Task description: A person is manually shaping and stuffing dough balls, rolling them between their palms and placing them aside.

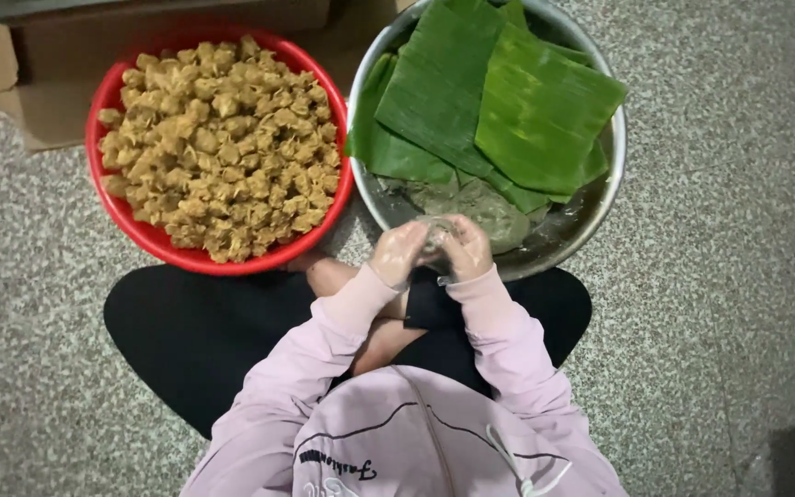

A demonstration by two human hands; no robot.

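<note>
greyish lump (434,241), barely visible, pinched between both gloved hands (432,250) over metal bowl (600,198)

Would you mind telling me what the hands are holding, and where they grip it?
Both hands, left hand and right hand, cup a small pale lump between their fingertips; what it is cannot be told.

Between the left hand (398,254) and the right hand (467,248) sits a pale, greyish-translucent lump (435,237). Both hands come out of light pink sleeves (342,322), and the pink top carries thin dark lines and dark lettering. Just beyond the hands, the steel bowl (611,138) is shiny silver, holding deep green banana leaves (508,101) with fine parallel ribbing, over grey-green dough (485,210). Beyond the left hand, the bright red basin (154,239) holds golden-brown filling chunks (218,147). Under the wrists, black trousers (186,340); around them, speckled grey floor (720,276).
</note>
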